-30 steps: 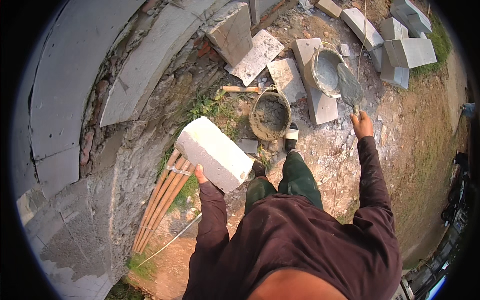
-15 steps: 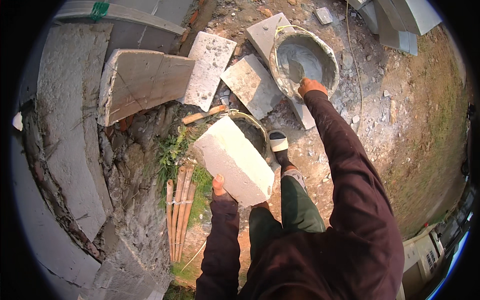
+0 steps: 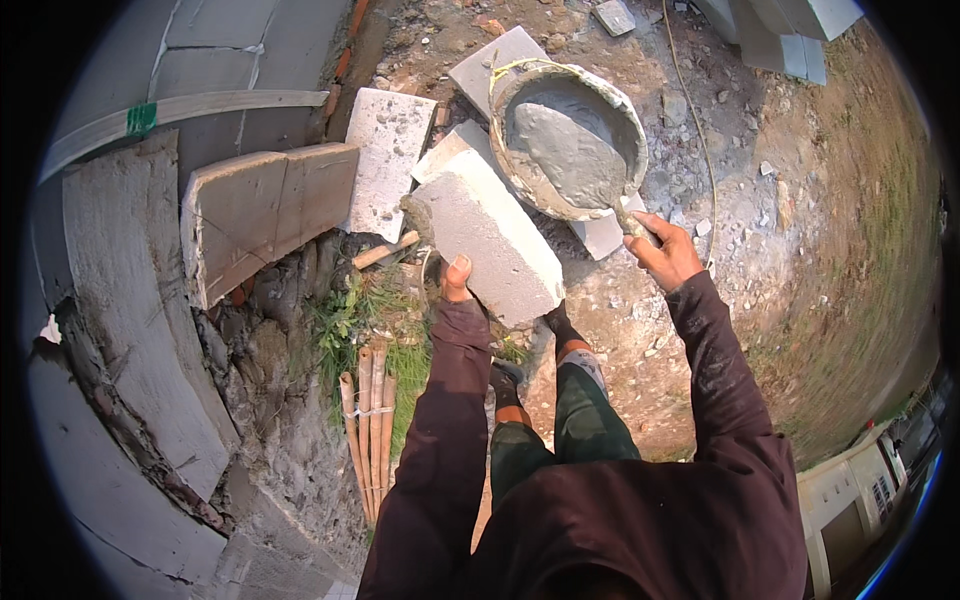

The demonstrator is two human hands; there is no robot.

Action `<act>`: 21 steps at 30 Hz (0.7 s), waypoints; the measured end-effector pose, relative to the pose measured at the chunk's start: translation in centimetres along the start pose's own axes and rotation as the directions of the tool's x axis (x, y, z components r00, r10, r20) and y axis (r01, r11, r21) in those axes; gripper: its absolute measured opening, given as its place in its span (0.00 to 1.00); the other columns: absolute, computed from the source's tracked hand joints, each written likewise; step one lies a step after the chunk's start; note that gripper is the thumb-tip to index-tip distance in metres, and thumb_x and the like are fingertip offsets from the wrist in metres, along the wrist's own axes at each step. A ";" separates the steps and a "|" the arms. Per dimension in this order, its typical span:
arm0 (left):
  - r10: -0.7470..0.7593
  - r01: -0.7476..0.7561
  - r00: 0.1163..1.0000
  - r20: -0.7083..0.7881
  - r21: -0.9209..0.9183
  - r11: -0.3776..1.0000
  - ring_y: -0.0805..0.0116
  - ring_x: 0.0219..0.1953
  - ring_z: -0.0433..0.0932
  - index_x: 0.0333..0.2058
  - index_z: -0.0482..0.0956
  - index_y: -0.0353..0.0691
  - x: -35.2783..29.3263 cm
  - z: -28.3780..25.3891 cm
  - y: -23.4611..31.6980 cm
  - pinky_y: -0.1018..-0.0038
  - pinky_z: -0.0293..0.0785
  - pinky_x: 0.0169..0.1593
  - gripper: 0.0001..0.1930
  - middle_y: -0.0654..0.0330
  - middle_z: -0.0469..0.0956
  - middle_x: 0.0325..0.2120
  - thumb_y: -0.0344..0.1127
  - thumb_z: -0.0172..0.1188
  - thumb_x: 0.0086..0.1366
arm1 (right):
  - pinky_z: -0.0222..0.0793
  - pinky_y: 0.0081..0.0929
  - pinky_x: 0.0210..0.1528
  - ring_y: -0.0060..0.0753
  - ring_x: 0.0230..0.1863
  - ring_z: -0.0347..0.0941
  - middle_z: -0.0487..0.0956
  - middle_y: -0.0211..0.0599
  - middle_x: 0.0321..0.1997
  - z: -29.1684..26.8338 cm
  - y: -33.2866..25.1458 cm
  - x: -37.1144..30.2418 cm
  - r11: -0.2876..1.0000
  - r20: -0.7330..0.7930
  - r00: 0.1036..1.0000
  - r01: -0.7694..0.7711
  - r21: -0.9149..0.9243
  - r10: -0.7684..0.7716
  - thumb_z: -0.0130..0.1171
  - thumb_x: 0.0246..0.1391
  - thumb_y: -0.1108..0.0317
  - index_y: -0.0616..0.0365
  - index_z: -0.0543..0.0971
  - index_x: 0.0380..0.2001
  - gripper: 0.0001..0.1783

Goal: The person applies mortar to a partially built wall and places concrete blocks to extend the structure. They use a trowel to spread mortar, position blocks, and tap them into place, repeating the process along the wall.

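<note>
Over rubble-strewn brown earth (image 3: 745, 350), the left hand (image 3: 456, 278) grips a pale-grey rectangular concrete block (image 3: 495, 235); the right hand (image 3: 670, 254) clasps a mortar-coated trowel (image 3: 572, 158) at a round, crusted bucket (image 3: 637, 122).

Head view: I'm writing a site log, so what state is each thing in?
Pale block: tilted, held in the left hand
Trowel: blade coated with grey paste, handle gripped by the right hand
Bucket: open, smeared with grey paste
Sticks: tied together
Speckled slab: lying down, crumbs on top
</note>
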State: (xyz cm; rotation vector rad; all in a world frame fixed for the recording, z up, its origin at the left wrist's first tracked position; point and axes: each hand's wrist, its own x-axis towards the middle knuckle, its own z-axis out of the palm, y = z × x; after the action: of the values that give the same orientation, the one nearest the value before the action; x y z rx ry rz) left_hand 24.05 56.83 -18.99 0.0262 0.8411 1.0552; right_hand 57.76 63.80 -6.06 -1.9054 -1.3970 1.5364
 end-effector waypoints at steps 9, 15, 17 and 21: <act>0.171 -0.166 0.984 -0.045 0.087 0.982 0.56 0.43 0.71 0.54 0.58 0.41 4.7 12.6 0.6 0.60 0.71 0.45 0.38 0.54 0.68 0.44 0.56 0.56 0.48 | 0.67 0.34 0.34 0.46 0.35 0.70 0.71 0.44 0.39 2.6 -1.9 -7.5 0.870 -0.159 0.910 0.296 -0.394 -0.382 0.63 0.37 0.71 0.56 0.71 0.47 0.28; 0.261 -0.258 0.958 -0.122 0.041 0.965 0.56 0.46 0.69 0.55 0.58 0.42 5.0 15.0 2.3 0.60 0.70 0.45 0.39 0.54 0.66 0.47 0.59 0.54 0.48 | 0.67 0.35 0.35 0.45 0.36 0.70 0.72 0.44 0.38 -2.2 -0.6 -11.4 0.831 -0.109 0.892 0.356 -0.428 -0.438 0.63 0.34 0.75 0.58 0.71 0.46 0.29; 0.232 -0.232 0.958 -0.166 0.024 0.973 0.56 0.46 0.69 0.55 0.57 0.42 4.2 15.6 2.8 0.60 0.70 0.46 0.39 0.53 0.66 0.48 0.58 0.54 0.48 | 0.67 0.35 0.35 0.45 0.36 0.70 0.73 0.45 0.38 -3.1 -0.3 -10.6 0.838 -0.140 0.884 0.356 -0.414 -0.445 0.63 0.34 0.75 0.59 0.71 0.46 0.29; 0.189 -0.187 0.981 -0.052 0.035 0.982 0.56 0.47 0.69 0.56 0.56 0.42 3.8 16.2 3.3 0.59 0.70 0.47 0.40 0.53 0.65 0.49 0.59 0.54 0.49 | 0.67 0.33 0.37 0.44 0.35 0.70 0.73 0.42 0.39 -2.9 -1.3 -2.7 0.818 -0.121 0.854 0.431 -0.380 -0.506 0.62 0.38 0.71 0.56 0.70 0.47 0.27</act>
State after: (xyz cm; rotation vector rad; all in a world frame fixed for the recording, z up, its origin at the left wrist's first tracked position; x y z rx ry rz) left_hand 32.47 67.36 -8.70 0.1042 0.9177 1.2251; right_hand 59.79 63.07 -2.53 -1.6484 -1.9418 0.8640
